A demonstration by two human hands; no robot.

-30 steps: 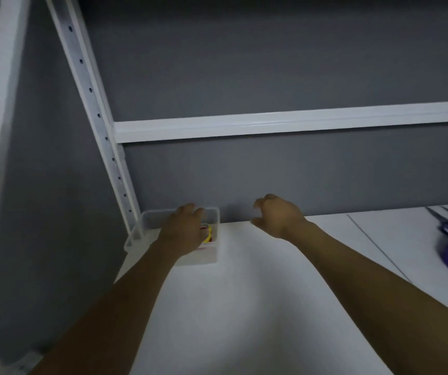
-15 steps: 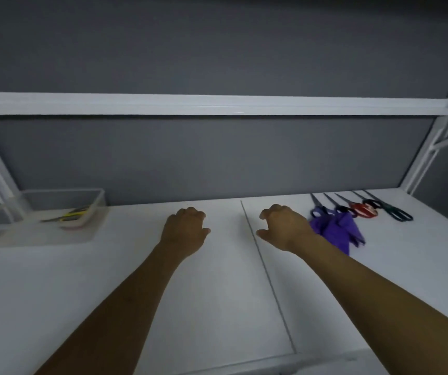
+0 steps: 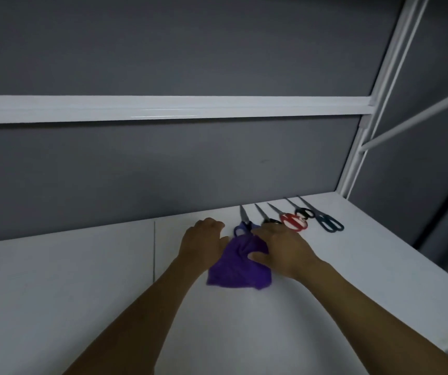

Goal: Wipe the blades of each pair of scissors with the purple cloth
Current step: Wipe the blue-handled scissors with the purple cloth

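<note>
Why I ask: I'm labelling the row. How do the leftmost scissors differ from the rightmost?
The purple-handled scissors lie at the row's left end; the dark teal-handled scissors at its right end. The purple-handled scissors' handles meet the purple cloth; the teal-handled scissors lie well apart from it. Both lie flat on the white table, blades shut, tips towards the back wall.

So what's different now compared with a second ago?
Both hands moved right along the table. The left hand came away from a clear tub and now sits beside the purple cloth, while the right hand has landed on the cloth, thumb pressing it. The scissors stayed in their row.
</note>
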